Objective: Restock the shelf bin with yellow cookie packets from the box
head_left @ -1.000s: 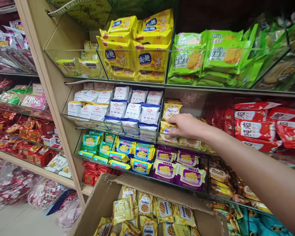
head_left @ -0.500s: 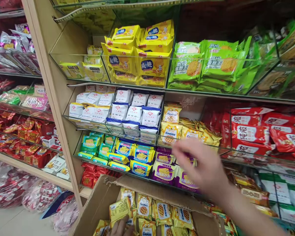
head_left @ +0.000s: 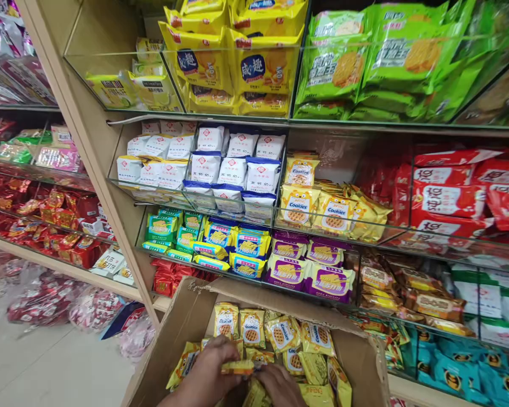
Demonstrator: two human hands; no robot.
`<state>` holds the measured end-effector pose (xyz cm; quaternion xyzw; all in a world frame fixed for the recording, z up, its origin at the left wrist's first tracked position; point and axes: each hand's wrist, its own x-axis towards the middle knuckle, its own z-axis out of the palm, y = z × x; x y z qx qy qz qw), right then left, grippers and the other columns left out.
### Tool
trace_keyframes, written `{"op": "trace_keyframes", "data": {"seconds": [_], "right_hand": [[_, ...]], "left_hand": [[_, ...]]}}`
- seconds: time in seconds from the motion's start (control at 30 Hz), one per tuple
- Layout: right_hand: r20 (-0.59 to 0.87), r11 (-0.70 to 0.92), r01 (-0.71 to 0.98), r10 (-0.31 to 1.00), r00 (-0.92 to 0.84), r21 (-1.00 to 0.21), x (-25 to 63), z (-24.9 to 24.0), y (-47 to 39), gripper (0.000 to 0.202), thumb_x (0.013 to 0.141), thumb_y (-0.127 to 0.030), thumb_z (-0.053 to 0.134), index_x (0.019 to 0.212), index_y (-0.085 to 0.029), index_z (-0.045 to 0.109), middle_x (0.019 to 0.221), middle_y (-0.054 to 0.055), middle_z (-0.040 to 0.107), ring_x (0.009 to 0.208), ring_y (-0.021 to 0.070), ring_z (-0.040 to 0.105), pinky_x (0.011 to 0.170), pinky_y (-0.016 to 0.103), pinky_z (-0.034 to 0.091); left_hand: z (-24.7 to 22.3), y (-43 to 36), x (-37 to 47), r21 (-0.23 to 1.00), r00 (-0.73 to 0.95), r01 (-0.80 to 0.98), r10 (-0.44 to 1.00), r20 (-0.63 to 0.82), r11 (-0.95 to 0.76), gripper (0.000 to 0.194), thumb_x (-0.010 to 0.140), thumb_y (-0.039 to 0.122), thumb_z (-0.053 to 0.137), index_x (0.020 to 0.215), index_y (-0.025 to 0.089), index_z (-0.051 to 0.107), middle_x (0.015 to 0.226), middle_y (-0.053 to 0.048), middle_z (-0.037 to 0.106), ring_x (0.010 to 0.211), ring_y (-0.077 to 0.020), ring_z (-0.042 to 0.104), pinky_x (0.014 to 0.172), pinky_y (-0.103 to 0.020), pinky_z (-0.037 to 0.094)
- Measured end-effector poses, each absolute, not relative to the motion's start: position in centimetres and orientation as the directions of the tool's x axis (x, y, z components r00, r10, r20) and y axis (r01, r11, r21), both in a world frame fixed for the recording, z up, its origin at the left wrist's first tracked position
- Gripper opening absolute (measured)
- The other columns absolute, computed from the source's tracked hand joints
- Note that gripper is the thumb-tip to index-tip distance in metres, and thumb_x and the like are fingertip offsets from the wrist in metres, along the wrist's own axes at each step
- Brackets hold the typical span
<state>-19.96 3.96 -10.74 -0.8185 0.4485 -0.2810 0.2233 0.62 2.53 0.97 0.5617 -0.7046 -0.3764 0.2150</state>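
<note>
Yellow cookie packets (head_left: 280,333) lie loose in an open cardboard box (head_left: 365,350) at the bottom of the view. Over them, my left hand (head_left: 207,373) is closed on one yellow cookie packet (head_left: 237,367), seen edge-on. My right hand (head_left: 280,384) is beside that packet's right end, its fingers bent and partly hidden, so its hold is unclear. Above the box, matching cookie packets (head_left: 299,206) stand stacked in a clear-fronted shelf compartment, with more packets leaning to their right.
Purple biscuit packets (head_left: 286,271) sit below the cookie compartment, white packets (head_left: 231,169) to its left and red packets (head_left: 447,198) to its right. Green packets (head_left: 398,56) fill a shelf above. Plastic bags (head_left: 46,299) lie on the floor at left.
My right hand has come down from the shelf front into the box, near my left hand. My left hand has risen with a packet. The view has shifted closer to the shelves.
</note>
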Motion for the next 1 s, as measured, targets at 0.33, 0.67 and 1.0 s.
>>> {"op": "trace_keyframes", "data": {"seconds": [0.33,0.67,1.0], "right_hand": [[-0.014,0.033,0.094,-0.980,0.200,-0.995,-19.1,-2.8,4.6,0.039,0.080,-0.050,0.054,0.104,-0.020,0.057,0.089,0.006,0.065,0.079,0.0182,0.060,0.072,0.028,0.048],[0.666,-0.564,-0.677,-0.732,0.145,-0.472,-22.6,5.8,3.7,0.016,0.087,-0.027,0.051,0.095,-0.019,0.061,0.087,0.006,0.065,0.081,0.0173,0.058,0.075,0.028,0.044],[0.684,-0.356,-0.934,-0.677,0.273,0.020,-23.7,10.6,-5.5,0.023,0.084,-0.024,0.056,0.104,-0.012,0.055,0.103,0.012,0.064,0.104,0.0287,0.048,0.089,0.047,0.031]], "left_hand": [[4.4,1.6,-3.3,0.976,-0.222,0.071,-0.957,-0.185,-0.206,0.043,0.055,0.046,0.077,0.081,0.017,0.059,0.075,0.000,0.066,0.067,-0.0140,0.057,0.066,-0.025,0.046],[-1.2,1.7,-2.6,0.765,-0.135,0.467,-0.891,-0.433,-0.443,0.032,0.069,0.039,0.071,0.087,0.015,0.061,0.076,-0.006,0.074,0.071,-0.0215,0.069,0.069,-0.032,0.054],[-3.2,1.6,-2.3,0.706,-0.099,0.526,-0.859,-0.502,-0.474,0.038,0.058,0.037,0.080,0.081,0.016,0.059,0.073,-0.006,0.075,0.075,-0.0242,0.070,0.071,-0.033,0.054]]}}
